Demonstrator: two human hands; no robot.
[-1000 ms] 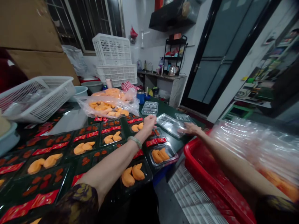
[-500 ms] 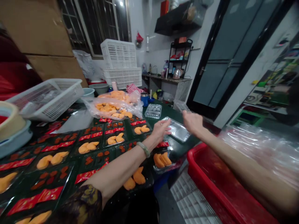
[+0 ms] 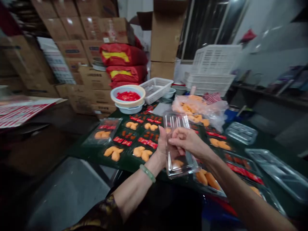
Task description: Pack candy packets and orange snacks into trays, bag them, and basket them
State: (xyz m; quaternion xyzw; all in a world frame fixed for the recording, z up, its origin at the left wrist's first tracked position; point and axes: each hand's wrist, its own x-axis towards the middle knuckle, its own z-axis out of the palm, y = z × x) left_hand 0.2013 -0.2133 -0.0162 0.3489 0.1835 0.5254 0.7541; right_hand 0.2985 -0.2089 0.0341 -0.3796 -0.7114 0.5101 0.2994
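Both my hands hold a clear plastic clamshell box (image 3: 180, 163) up over the dark green table (image 3: 79, 154). My left hand (image 3: 162, 144) grips its left side, and my right hand (image 3: 187, 141) lies across the front with its fingers closed. The lid stands upright above my hands, and an orange piece shows in the lower half. Below the box, black trays (image 3: 207, 179) hold orange fruit pieces and red sachets. A plastic bag of orange pieces (image 3: 194, 110) lies behind my hands.
A white bowl of red sachets (image 3: 128, 96) stands at the table's far edge beside a white basket (image 3: 156, 89). Clear plastic trays (image 3: 276, 173) lie to the right. Cardboard boxes and red sacks (image 3: 124, 64) are stacked behind; the table's near edge drops to a grey floor.
My view has swung left. My hands have come together and lifted a clear plastic box off the table, where before they reached apart over the trays.
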